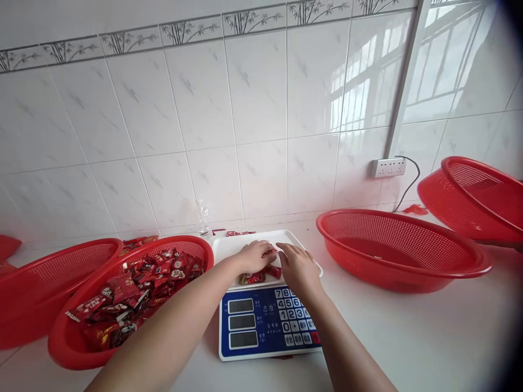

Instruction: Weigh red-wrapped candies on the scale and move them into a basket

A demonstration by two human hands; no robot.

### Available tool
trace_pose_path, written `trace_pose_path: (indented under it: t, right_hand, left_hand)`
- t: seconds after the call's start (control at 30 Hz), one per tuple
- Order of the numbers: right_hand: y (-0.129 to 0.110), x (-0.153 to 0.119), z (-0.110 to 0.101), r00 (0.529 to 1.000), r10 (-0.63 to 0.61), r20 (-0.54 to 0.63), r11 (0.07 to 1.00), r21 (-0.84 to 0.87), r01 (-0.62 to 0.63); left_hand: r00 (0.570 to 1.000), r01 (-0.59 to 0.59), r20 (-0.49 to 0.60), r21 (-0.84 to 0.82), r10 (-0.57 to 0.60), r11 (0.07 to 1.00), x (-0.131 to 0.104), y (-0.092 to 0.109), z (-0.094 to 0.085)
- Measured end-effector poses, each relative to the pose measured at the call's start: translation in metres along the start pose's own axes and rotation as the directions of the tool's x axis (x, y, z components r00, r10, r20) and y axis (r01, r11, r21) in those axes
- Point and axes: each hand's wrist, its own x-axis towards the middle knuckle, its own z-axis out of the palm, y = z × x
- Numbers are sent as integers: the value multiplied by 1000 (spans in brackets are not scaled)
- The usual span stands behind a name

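A digital scale (269, 321) with a blue keypad front and a white tray (223, 250) stands before me. Small red wrapped packets (253, 278) lie in the tray, partly covered by my hands. Over them, my left hand (257, 257) has its fingers curled round a small red packet (273, 250); its thumb side is low in the tray. Close beside it on the right, my right hand (300, 265) is bent over the tray, fingers apart and pointing toward the packet. Whether the right fingertips touch anything is hidden.
A red basket (206, 245) full of red packets stands at left, with another red basket (61, 261) beyond it. On the right are a red basket (400, 275) and a tilted one (433, 188). A power strip (389, 167) with a black cable is on the tiled wall.
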Motion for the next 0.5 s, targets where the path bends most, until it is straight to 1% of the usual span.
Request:
trace_pose_path:
  t: [0.03,0.07,0.13,0.2,0.27,0.3,0.33,0.4,0.43,0.5]
  right_hand:
    - [0,0,0,1000,-5,11,1000,2,5]
    - [0,-1,1,1000,-13,22,1000,3,13]
    - [-1,-2,2,998,-38,43,999,1,38]
    - [-2,-3,4,996,-59,69,998,-7,59]
    - [-3,-4,4,992,-73,103,997,-9,74]
    - [-4,-5,4,990,-81,119,997,-5,82]
    - [-5,-5,3,987,-92,133,996,4,92]
    - [-6,-6,2,980,-121,157,993,32,118]
    - [-7,-7,1,977,-133,165,991,44,128]
    - [-9,-7,-1,974,-143,175,989,58,135]
  left_hand:
    - [1000,-3,0,-74,3,997,-2,-2,-3]
    - [1000,17,-7,-148,-19,989,-6,-3,-8]
    - [996,83,-12,-241,-88,967,-16,-7,-20]
    - [987,156,7,-223,-159,962,-29,-10,-33]
    - [975,220,44,-125,-216,968,-42,-13,-43]
    - [972,229,73,-75,-224,970,-48,-14,-46]
    - [972,213,114,-41,-207,976,-54,-15,-48]
    - [972,142,193,-21,-135,990,-61,-17,-47]
    - [972,108,210,-24,-101,994,-63,-18,-45]
    - [978,79,194,-22,-73,997,-63,-21,-40]
